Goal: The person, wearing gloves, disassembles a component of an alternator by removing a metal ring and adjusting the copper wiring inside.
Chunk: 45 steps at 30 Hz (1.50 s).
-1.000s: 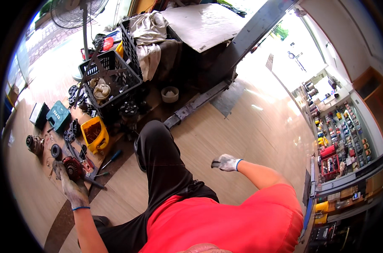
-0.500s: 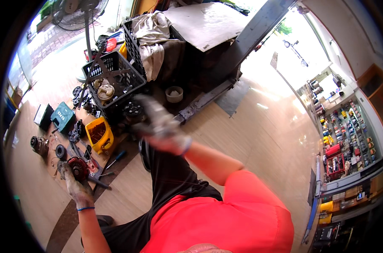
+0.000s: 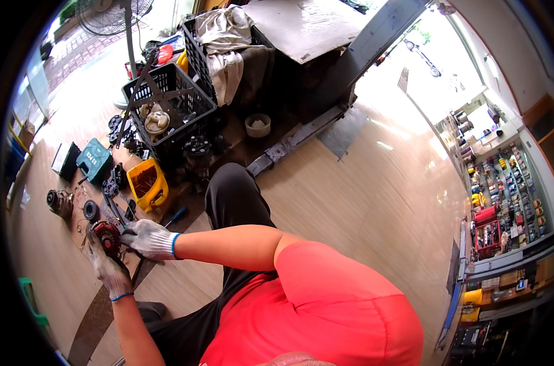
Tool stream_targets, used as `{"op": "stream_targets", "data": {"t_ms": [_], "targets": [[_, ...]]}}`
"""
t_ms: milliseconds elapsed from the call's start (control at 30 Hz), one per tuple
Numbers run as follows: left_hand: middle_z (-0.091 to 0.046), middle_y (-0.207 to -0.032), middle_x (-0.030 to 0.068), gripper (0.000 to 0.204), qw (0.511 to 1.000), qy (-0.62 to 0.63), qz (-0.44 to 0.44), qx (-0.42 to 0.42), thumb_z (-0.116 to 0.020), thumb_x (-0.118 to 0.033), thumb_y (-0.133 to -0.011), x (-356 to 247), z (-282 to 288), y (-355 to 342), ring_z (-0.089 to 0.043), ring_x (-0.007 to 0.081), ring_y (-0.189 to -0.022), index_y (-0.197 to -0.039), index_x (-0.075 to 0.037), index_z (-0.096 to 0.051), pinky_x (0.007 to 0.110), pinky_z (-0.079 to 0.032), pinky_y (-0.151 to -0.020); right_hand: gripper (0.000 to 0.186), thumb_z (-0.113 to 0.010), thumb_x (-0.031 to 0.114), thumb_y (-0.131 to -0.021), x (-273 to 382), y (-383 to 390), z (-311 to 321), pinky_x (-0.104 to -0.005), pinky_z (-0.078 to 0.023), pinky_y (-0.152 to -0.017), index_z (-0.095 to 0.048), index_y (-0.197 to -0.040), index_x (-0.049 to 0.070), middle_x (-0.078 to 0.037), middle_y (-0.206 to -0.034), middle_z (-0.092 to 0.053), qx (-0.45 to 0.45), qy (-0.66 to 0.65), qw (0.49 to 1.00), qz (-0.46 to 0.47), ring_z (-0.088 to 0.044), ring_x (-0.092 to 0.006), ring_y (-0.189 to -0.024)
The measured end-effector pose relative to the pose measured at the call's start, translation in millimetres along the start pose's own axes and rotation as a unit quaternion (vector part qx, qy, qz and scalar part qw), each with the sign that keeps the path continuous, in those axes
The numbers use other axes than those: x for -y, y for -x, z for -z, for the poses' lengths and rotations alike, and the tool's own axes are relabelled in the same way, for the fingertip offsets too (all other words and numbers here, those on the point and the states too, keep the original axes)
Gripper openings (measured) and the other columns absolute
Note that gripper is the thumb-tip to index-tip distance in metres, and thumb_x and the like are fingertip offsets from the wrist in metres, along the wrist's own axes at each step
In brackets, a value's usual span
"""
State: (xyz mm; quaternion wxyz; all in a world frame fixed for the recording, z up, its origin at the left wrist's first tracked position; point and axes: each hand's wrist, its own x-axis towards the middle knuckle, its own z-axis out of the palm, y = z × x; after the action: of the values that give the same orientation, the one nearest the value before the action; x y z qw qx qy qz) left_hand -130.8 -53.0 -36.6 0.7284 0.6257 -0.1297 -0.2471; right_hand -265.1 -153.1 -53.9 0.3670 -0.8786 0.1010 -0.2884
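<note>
My left hand (image 3: 110, 273), in a soiled work glove, grips a round red and dark metal part (image 3: 108, 238) with a ring-shaped face, tipped up above the floor. From the right my right hand (image 3: 147, 238), in a pale knit glove with a blue cuff, reaches to that part's right edge. Its fingers are curled together; what they hold, if anything, is hidden. Just beyond the part lies a black ring (image 3: 90, 210). A screwdriver with a blue handle (image 3: 178, 215) rests near my right wrist.
A yellow cut-open container (image 3: 147, 186) of rusty-looking small pieces stands ahead, with a green case (image 3: 94, 160) and a metal pulley assembly (image 3: 59, 203) to its left. Black crates (image 3: 194, 116), a white tub (image 3: 257, 125) and a steel post (image 3: 374, 52) stand farther off.
My right hand has swung from near the black crate down and left to the round part. My left hand still holds that part. The view has shifted slightly.
</note>
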Motion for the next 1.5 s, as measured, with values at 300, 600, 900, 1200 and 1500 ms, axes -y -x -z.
{"op": "stream_targets", "data": {"t_ms": [300,600,900,1200,1500], "targets": [[-0.064,-0.126,0.0156,0.054,0.930,-0.319,-0.182,0.023,-0.058,-0.040,-0.102,26.0,34.7,-17.4,-0.065,0.0249,-0.109,-0.139,-0.002,-0.055,0.036,-0.054,-0.092,0.025,-0.057,0.014,-0.098,39.3,26.6,19.4,-0.0407,-0.056,-0.079,-0.070,-0.118,0.007,-0.020,-0.107,-0.072,0.163,-0.050,0.969,-0.181,-0.071,-0.0350,-0.095],[-0.067,-0.091,0.0038,0.044,0.988,-0.147,-0.043,0.034,-0.069,-0.041,-0.099,-33.1,7.0,15.5,-0.059,0.0074,-0.082,-0.103,0.003,-0.067,0.025,-0.050,-0.075,0.029,-0.067,0.031,-0.097,64.4,4.7,80.2,-0.0419,-0.055,-0.081,-0.072,-0.112,0.007,-0.021,-0.103,-0.073,0.046,-0.003,0.978,-0.204,-0.071,-0.0392,-0.096],[-0.071,-0.097,0.0064,0.037,0.970,0.156,0.156,0.101,-0.067,-0.040,-0.100,-24.2,8.2,5.0,-0.070,0.0145,-0.088,-0.109,-0.004,-0.065,0.032,-0.061,-0.076,0.033,-0.060,0.030,-0.098,-11.7,-6.5,101.1,-0.0407,-0.053,-0.082,-0.072,-0.108,0.001,-0.024,-0.098,-0.072,0.017,-0.017,0.971,-0.238,-0.069,-0.0405,-0.092],[-0.072,-0.103,0.0113,0.042,0.948,0.288,0.131,-0.038,-0.064,-0.047,-0.099,-33.4,34.3,-24.3,-0.073,0.0283,-0.085,-0.122,-0.012,-0.057,0.044,-0.061,-0.068,0.025,-0.052,0.016,-0.098,31.6,75.6,71.6,-0.0400,-0.055,-0.080,-0.073,-0.109,0.007,-0.021,-0.103,-0.072,0.309,-0.022,0.915,-0.257,-0.070,-0.0377,-0.093],[-0.071,-0.106,0.0079,0.037,0.962,0.252,0.091,-0.059,-0.062,-0.043,-0.102,-30.5,25.0,-14.7,-0.073,0.0232,-0.089,-0.123,-0.013,-0.058,0.040,-0.061,-0.068,0.080,-0.067,0.053,-0.091,59.9,71.7,104.6,-0.0400,-0.041,-0.112,-0.043,-0.153,0.008,-0.024,-0.149,-0.051,0.391,-0.055,0.851,-0.346,-0.052,-0.0387,-0.136]]}}
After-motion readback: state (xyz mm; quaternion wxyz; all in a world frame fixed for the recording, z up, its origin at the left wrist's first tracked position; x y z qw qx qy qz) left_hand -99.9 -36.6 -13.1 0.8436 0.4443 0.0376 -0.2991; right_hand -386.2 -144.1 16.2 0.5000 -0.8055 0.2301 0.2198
